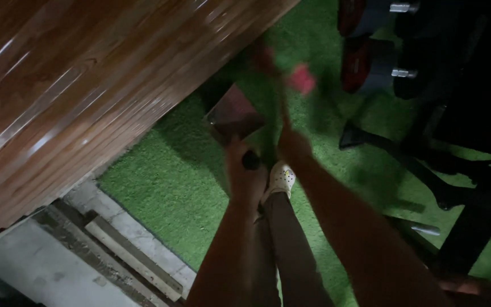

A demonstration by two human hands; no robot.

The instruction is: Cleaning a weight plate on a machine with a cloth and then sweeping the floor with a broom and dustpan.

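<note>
My left hand (pixel 244 173) is closed around a dark round handle (pixel 251 160). A flat reddish-brown rectangular piece (pixel 234 113) sits just above this hand; whether it joins the handle I cannot tell. My right hand (pixel 294 145) grips a thin stem that rises to a blurred pink flower (pixel 302 78), with a darker red bloom (pixel 265 57) and green leaves beside it. Both hands hover close together over green artificial turf (pixel 166 176). Below them is my foot in a white clog (pixel 281 179).
A large glossy wooden surface (pixel 69 85) fills the upper left. Pale concrete and a wooden strip (pixel 132 256) border the turf at lower left. Dark metal frame legs (pixel 427 165) and red-and-grey weights (pixel 370 65) stand at the right. The scene is dim.
</note>
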